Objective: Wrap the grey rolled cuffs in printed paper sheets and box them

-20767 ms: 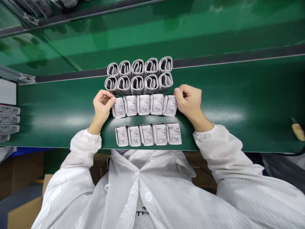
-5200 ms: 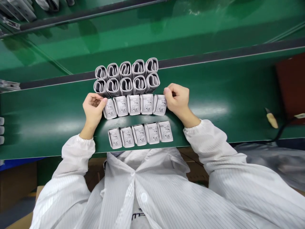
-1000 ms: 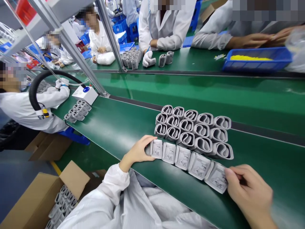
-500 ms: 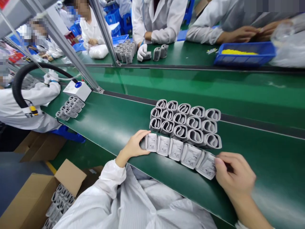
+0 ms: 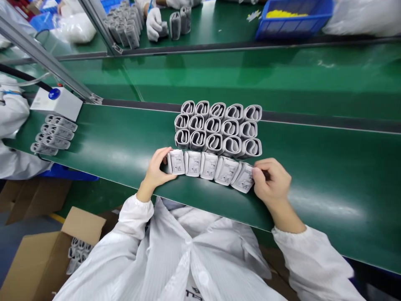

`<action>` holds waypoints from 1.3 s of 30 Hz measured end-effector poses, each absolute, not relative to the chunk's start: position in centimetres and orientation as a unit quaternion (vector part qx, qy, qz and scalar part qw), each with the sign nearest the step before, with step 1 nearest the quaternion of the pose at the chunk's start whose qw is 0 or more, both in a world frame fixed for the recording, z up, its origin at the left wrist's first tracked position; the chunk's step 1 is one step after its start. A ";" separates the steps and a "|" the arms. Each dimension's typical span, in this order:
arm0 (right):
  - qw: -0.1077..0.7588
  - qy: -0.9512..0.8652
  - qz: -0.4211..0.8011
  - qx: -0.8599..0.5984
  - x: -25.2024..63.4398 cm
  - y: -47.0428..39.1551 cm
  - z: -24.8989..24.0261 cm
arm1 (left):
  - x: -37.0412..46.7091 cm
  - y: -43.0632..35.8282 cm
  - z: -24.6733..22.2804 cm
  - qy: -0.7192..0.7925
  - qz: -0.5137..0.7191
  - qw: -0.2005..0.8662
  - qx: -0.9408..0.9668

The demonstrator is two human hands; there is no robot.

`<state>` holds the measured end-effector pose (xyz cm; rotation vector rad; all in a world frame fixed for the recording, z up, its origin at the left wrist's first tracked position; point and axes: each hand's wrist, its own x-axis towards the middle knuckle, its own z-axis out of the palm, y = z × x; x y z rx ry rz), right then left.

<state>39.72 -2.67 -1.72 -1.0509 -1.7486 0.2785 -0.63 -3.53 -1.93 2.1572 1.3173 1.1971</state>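
A row of several rolled grey cuffs lies at the near side of the bench, their printed faces turned up toward me. At its left end, my left hand grips the outermost cuff between thumb and fingers. My right hand has its thumb and curled fingers closed on the cuff at the right end. Directly behind this row stands a block of more rolled cuffs in three rows, their coiled ends facing up. The front row sits close against the block; whether they touch along the whole length I cannot tell.
More rolled cuffs lie on the left beside a white box with a blue knob. An open carton holding cuffs is below left. Across the belt, a co-worker's gloved hand is near cuffs; a blue bin holds yellow pieces.
My view has tipped downward and to the right, so the scene sits higher and further left. Both hands keep their hold at the two ends of the cuff row.
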 end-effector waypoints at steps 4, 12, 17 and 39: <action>0.502 -0.727 0.130 -0.450 39.7 -2.6 -1.8 | -0.4 -3.4 -1.7 0.456 0.413 0.169 0.770; 0.505 -0.717 0.141 -0.459 40.0 -2.7 -2.2 | -0.4 -3.1 -1.6 0.435 0.406 0.162 0.787; 0.512 -0.715 0.141 -0.455 39.9 -2.7 -2.3 | -0.3 -3.0 -1.4 0.435 0.404 0.155 0.790; 0.471 -0.692 0.153 -0.525 39.9 -2.8 -2.5 | -0.7 -3.1 -2.3 0.484 0.427 0.144 0.750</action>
